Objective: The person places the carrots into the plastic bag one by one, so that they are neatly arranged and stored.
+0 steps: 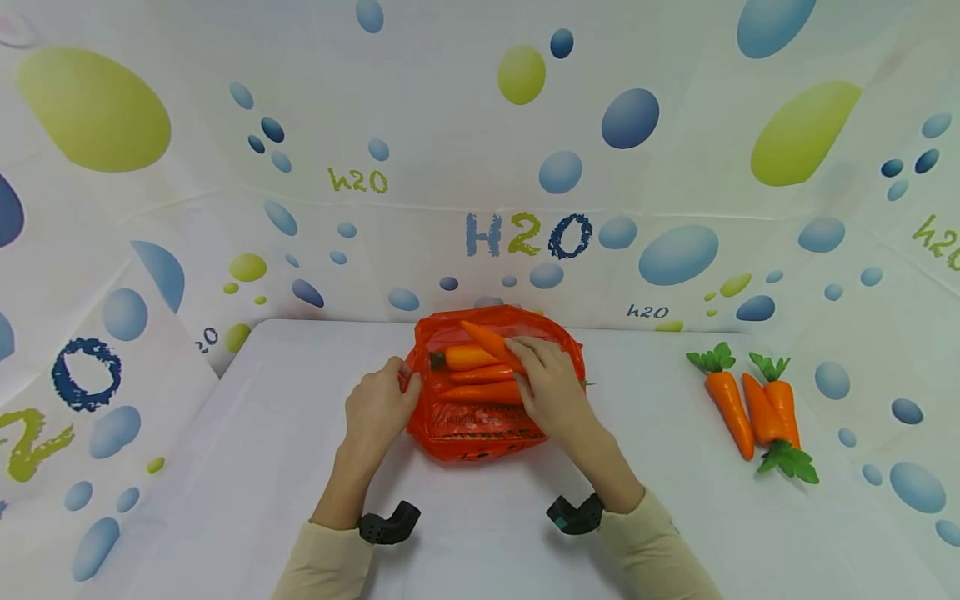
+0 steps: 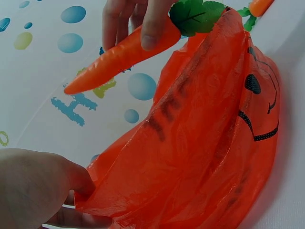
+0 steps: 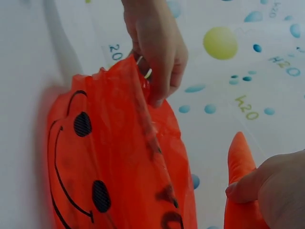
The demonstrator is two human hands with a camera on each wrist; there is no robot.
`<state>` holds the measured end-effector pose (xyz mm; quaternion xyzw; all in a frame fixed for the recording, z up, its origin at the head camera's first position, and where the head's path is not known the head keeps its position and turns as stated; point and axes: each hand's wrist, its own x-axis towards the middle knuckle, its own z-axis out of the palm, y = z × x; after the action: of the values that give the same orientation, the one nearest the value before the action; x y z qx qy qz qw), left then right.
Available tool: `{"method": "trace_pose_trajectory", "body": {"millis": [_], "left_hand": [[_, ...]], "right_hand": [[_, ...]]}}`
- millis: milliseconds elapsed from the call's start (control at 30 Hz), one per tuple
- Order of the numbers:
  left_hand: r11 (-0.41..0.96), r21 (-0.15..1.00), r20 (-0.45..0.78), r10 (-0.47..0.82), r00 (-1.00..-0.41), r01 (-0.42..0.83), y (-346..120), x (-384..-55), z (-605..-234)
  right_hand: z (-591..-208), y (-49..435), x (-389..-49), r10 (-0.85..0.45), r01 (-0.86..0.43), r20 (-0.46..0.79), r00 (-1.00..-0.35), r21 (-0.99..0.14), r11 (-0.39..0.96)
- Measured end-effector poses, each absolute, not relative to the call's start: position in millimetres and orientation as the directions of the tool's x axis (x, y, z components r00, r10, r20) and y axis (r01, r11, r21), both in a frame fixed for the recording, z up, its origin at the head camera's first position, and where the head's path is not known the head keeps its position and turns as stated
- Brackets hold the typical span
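Observation:
A red plastic bag (image 1: 487, 446) stands with its mouth open on the white table, and several orange carrots (image 1: 480, 393) lie inside it. My left hand (image 1: 380, 404) pinches the bag's left rim between thumb and fingers. Above the bag's right side, my right hand (image 1: 551, 383) holds a carrot (image 1: 487, 340) with its tip pointing left. In the left wrist view that carrot (image 2: 114, 64) shows green leaves at its thick end. The right wrist view has the thumb of my right hand (image 3: 281, 191) pressed along the carrot (image 3: 240, 162).
On the right of the table (image 1: 247, 467) lie three more carrots (image 1: 731, 412) with green leaves, two of them overlapping. A white cloth (image 1: 442, 167) with blue and green spots hangs behind the table. Each wrist wears a black camera band (image 1: 390, 525).

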<state>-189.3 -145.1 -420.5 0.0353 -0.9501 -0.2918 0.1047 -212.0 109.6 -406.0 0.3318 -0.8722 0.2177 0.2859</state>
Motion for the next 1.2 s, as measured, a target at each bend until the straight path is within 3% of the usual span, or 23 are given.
{"method": "trace_pose_trajectory", "body": {"millis": [567,933,1200], "left_hand": [[0.830,0.557,0.187,-0.123,-0.975,0.002,-146,-189,-421],[0.828,0.560,0.185,-0.124,-0.975,0.001,-146,-190,-422],[0.823,0.567,0.179,-0.119,-0.977,0.004,-146,-189,-422]], "right_hand": [[-419,88,-204,-0.568,-0.753,0.580,-0.584,-0.124,0.646],[-429,84,-205,-0.593,-0.701,0.412,-0.691,-0.182,0.690],[-434,83,-206,-0.626,-0.704,0.344,-0.700,-0.187,0.685]]}}
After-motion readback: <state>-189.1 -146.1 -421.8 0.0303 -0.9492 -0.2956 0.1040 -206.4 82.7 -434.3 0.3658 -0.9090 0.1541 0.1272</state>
